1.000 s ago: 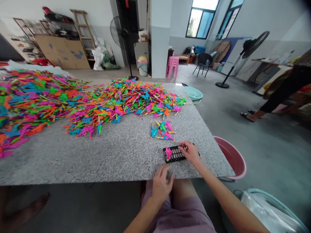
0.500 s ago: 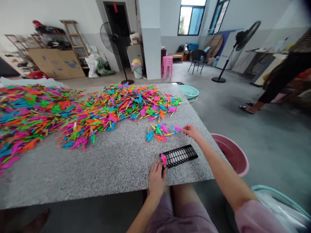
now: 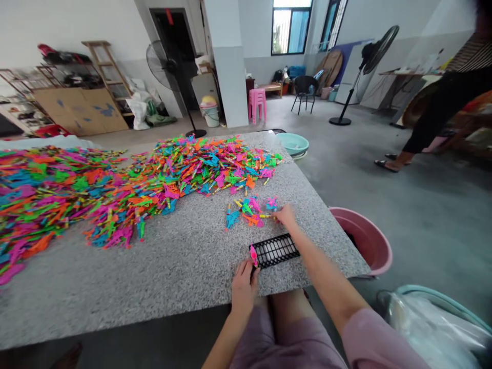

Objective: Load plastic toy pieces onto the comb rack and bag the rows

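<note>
My left hand (image 3: 244, 288) is closed at the near left corner of a black plastic rack (image 3: 277, 251), thumb and fingers pinching its edge. A pink plastic toy (image 3: 253, 255) stands at that end of the rack, right by my fingertips. Past the rack lies a small group of colourful plastic toys (image 3: 251, 209) with stick-like, yellow-banded ends. My right hand (image 3: 286, 216) is at the right side of this group, its fingers pinched at the end of a yellow-banded toy stick (image 3: 265, 216). Motion blur softens the right fingertips, and my right forearm covers the rack's right end.
A large heap of similar toys (image 3: 207, 166) spreads over the left and far part of the granite table (image 3: 172, 271). Beside the table's right edge stand a pink tub (image 3: 378, 241) and a teal basin (image 3: 294, 143). A person (image 3: 426, 113) stands at the far right.
My right hand has moved toward me and slightly left, from a pink and blue toy to the yellow-banded stick. The pink toy at the rack tilts differently; my left hand stays at the corner.
</note>
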Action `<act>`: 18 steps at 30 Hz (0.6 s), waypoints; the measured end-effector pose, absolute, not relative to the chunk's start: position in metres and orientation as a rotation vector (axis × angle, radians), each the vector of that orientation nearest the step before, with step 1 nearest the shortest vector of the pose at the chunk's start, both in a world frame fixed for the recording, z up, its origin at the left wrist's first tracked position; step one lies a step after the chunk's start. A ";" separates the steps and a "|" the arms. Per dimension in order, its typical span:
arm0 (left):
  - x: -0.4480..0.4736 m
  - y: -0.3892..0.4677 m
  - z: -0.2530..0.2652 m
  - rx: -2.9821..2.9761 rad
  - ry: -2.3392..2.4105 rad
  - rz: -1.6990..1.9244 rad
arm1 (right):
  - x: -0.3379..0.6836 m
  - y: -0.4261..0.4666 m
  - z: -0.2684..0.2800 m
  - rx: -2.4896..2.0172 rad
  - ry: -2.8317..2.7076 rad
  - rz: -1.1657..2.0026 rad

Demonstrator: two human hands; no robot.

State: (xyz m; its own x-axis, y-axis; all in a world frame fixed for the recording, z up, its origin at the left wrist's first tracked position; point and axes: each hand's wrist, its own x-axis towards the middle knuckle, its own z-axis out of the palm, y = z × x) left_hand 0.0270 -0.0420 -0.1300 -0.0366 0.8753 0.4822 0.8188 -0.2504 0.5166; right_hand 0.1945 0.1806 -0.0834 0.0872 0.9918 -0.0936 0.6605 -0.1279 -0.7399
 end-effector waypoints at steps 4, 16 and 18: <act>0.024 -0.042 -0.128 2.138 1.830 1.117 | 0.204 0.158 -0.089 -1.736 -1.464 1.087; 0.022 -0.043 -0.132 2.157 1.811 1.046 | 0.146 0.062 -0.123 -1.311 -1.605 1.097; 0.021 -0.042 -0.133 2.161 1.807 1.043 | 0.148 0.064 -0.123 -1.336 -1.658 1.058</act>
State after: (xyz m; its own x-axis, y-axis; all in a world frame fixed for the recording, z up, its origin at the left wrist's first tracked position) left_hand 0.0211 -0.0424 -0.1326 0.0399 0.9090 0.4148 0.8138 -0.2704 0.5143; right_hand 0.1477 0.0644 -0.1235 -0.1790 0.9825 0.0517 0.3669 0.1154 -0.9231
